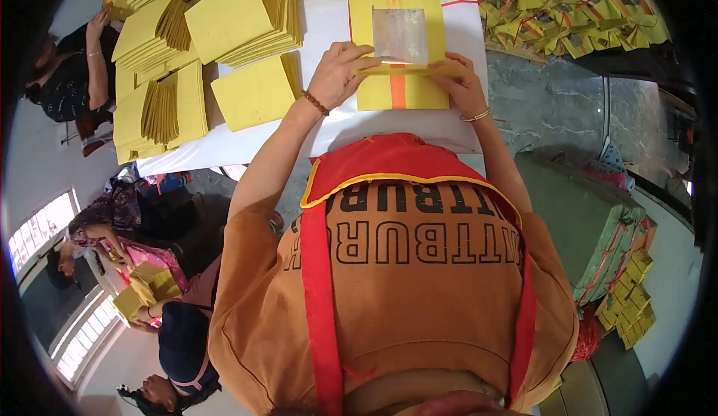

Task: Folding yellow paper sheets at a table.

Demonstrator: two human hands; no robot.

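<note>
A yellow paper sheet [378, 96] with an orange stripe and a silvery square patch [400, 36] lies in front of me on the white table. My left hand [340, 76] grips the left end of a raised fold running across the sheet, just below the silvery patch. At the fold's right end, my right hand [460, 83] pinches the paper with bent fingers. Left of my left hand lies a small stack of folded yellow paper [254, 93]. The undersides of my fingertips are hidden.
Fanned stacks of yellow paper [232, 20] fill the table's left side. Many tied yellow bundles [568, 5] lie at the far right. A large green wrapped bale [576, 214] stands to my right. Several people [82, 72] are on the left, some handling yellow paper.
</note>
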